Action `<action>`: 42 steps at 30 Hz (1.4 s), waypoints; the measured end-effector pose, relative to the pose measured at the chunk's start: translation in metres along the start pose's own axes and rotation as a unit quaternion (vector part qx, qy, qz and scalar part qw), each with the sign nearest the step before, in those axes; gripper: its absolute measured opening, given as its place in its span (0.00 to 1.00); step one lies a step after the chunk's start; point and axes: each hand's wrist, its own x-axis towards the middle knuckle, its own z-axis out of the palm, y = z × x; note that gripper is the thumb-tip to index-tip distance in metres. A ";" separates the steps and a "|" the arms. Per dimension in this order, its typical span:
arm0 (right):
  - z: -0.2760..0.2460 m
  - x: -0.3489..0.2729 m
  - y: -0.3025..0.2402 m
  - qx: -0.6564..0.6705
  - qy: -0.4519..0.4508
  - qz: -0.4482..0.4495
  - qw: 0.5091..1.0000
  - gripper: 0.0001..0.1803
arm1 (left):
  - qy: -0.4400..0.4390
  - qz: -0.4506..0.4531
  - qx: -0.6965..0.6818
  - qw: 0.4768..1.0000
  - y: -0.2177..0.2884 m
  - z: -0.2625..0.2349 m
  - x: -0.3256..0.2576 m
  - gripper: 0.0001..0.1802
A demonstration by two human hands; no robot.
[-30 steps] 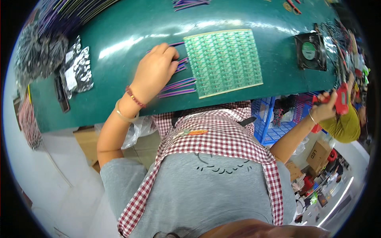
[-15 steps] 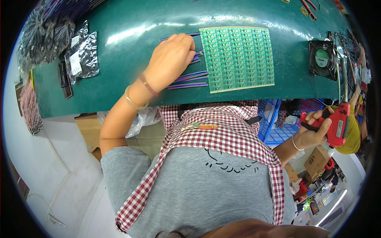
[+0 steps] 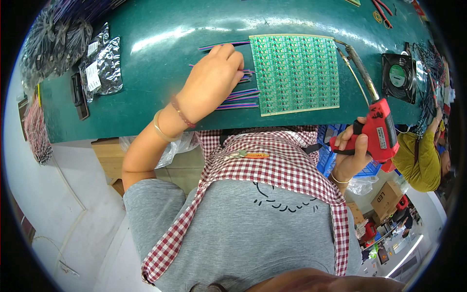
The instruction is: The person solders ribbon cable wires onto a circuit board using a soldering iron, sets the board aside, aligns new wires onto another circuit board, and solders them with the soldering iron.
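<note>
My left hand [image 3: 212, 80] is over the green table, its fingers closed on thin coloured wires [image 3: 247, 74] at the left edge of a circuit board panel [image 3: 296, 75]. The fingertips and their exact grip are partly hidden by the hand itself. More wire bundles [image 3: 238, 105] lie in rows beside the panel, with their ends at its edge. In my right hand [image 3: 352, 151] is a red soldering gun [image 3: 380, 131], gripped by its handle. Its metal tip and thin feed tube reach up near the panel's top right corner.
A small black fan [image 3: 399, 78] stands on the table [image 3: 160, 92] at the right, near tangled cables. Black plastic bags [image 3: 102, 65] lie at the left. Blue baskets [image 3: 327, 160] sit below the front edge. At the far right is another person in a yellow sleeve [image 3: 421, 163].
My right hand has brought the soldering gun left and up, its tip now near the panel. The panel and my left hand have shifted slightly right in view.
</note>
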 end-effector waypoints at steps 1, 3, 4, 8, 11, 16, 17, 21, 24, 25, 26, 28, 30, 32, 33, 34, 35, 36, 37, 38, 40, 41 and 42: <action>0.002 0.000 0.001 0.001 -0.002 0.001 1.000 0.25 | 0.005 0.028 0.003 1.000 -0.001 0.001 -0.002 0.05; 0.005 0.000 0.003 -0.004 -0.029 0.020 0.999 0.25 | -0.001 0.020 0.003 1.000 -0.002 0.001 -0.001 0.05; 0.006 -0.001 0.004 -0.005 -0.029 0.021 0.999 0.25 | -0.006 0.013 0.003 1.000 -0.002 0.001 0.000 0.04; 0.011 -0.001 0.009 -0.022 -0.066 0.052 0.996 0.29 | 0.005 -0.014 -0.044 0.999 0.003 -0.008 0.006 0.04; 0.019 0.001 0.009 -0.056 -0.094 0.071 0.991 0.33 | -0.026 -0.037 -0.093 0.995 -0.002 -0.008 0.010 0.05; 0.024 0.001 0.012 -0.029 -0.099 0.110 0.989 0.31 | 0.036 -0.044 -0.156 0.986 -0.003 -0.006 0.020 0.06; 0.023 0.001 0.013 -0.030 -0.099 0.110 0.989 0.31 | 0.036 -0.044 -0.156 0.986 -0.004 -0.003 0.022 0.06; 0.032 0.004 0.018 -0.093 -0.128 0.128 0.979 0.24 | 0.096 -0.021 -0.110 0.989 -0.006 0.006 0.023 0.05; 0.042 0.005 0.023 -0.139 -0.123 0.119 0.975 0.10 | 0.111 -0.005 -0.072 0.991 -0.010 0.007 0.024 0.06; 0.043 0.006 0.024 -0.139 -0.124 0.120 0.975 0.10 | 0.118 0.007 -0.049 0.992 -0.011 0.008 0.025 0.06; 0.044 0.008 0.025 -0.116 -0.109 0.141 0.977 0.09 | 0.118 0.005 -0.048 0.992 -0.013 0.008 0.025 0.06; 0.044 0.009 0.030 -0.092 -0.094 0.163 0.978 0.10 | 0.121 0.013 -0.036 0.992 -0.015 0.010 0.026 0.06; 0.040 0.010 0.038 -0.186 -0.108 0.106 0.971 0.12 | 0.120 0.015 -0.031 0.992 -0.013 0.007 0.028 0.06; 0.035 0.010 0.041 -0.208 -0.117 0.101 0.966 0.13 | 0.119 0.016 -0.023 0.992 -0.013 0.007 0.030 0.05; 0.034 0.010 0.042 -0.230 -0.125 0.095 0.960 0.14 | 0.119 0.013 -0.020 0.993 -0.013 0.007 0.030 0.05; 0.034 0.010 0.041 -0.230 -0.127 0.095 0.960 0.14 | 0.119 0.011 -0.017 0.993 -0.014 0.008 0.031 0.05; 0.035 0.009 0.041 -0.223 -0.126 0.099 0.962 0.14 | 0.119 0.011 -0.017 0.993 -0.014 0.008 0.031 0.05; 0.035 0.009 0.040 -0.216 -0.125 0.102 0.963 0.13 | 0.118 0.010 -0.017 0.993 -0.015 0.009 0.031 0.05; 0.035 0.009 0.040 -0.216 -0.125 0.102 0.963 0.13 | 0.117 0.009 -0.017 0.993 -0.016 0.009 0.032 0.04; 0.035 0.009 0.039 -0.229 -0.129 0.095 0.960 0.13 | 0.116 0.009 -0.018 0.993 -0.015 0.009 0.032 0.04; 0.035 0.008 0.038 -0.243 -0.132 0.089 0.957 0.12 | 0.116 0.010 -0.022 0.993 -0.014 0.008 0.032 0.04; 0.035 0.007 0.038 -0.263 -0.137 0.083 0.951 0.12 | 0.116 0.010 -0.021 0.993 -0.014 0.008 0.032 0.04; 0.035 0.007 0.038 -0.283 -0.143 0.077 0.945 0.11 | 0.118 0.010 -0.024 0.993 -0.014 0.008 0.032 0.04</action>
